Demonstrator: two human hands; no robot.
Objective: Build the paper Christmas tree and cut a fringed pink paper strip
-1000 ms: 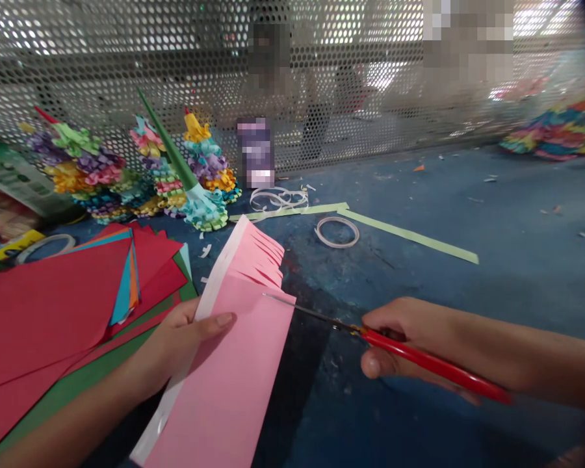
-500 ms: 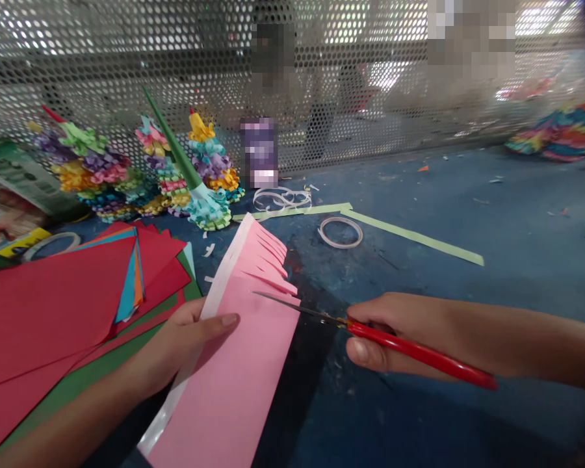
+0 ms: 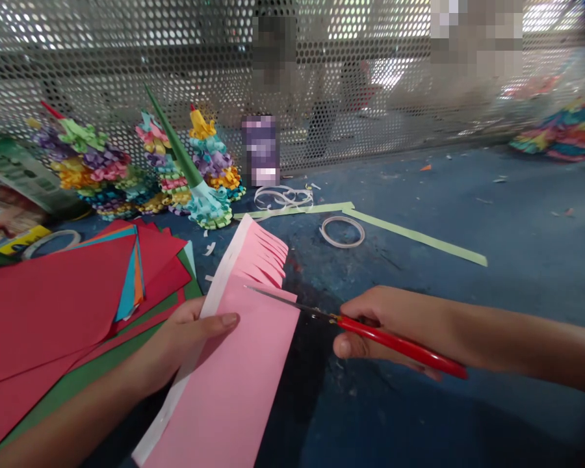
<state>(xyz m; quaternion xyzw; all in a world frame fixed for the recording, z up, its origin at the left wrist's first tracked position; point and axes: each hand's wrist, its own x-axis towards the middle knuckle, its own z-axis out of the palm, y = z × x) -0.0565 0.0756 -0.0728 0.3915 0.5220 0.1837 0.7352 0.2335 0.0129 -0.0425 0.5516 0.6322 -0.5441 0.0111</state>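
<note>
My left hand [image 3: 190, 335] grips a long pink paper sheet [image 3: 219, 383], which has a white strip along its left edge and a fringe of cuts along its upper right edge. My right hand [image 3: 385, 325] is closed around a pair of red-handled scissors [image 3: 400, 344]. Their thin metal blades lie across the pink sheet from its right edge, below the fringe. The hand stays to the right of the paper, and the lower blade is hidden beneath the sheet.
A stack of red, green, blue and orange paper sheets [image 3: 63, 305] lies to the left. Curled-paper cones [image 3: 205, 188] stand behind it. Light green strips [image 3: 419, 237] and a white paper coil [image 3: 342, 232] rest on the blue floor [image 3: 419, 403], before a perforated metal screen [image 3: 127, 65].
My right hand and the scissors have moved left, with the blades reaching farther across the pink sheet. My left hand and the sheet have barely moved.
</note>
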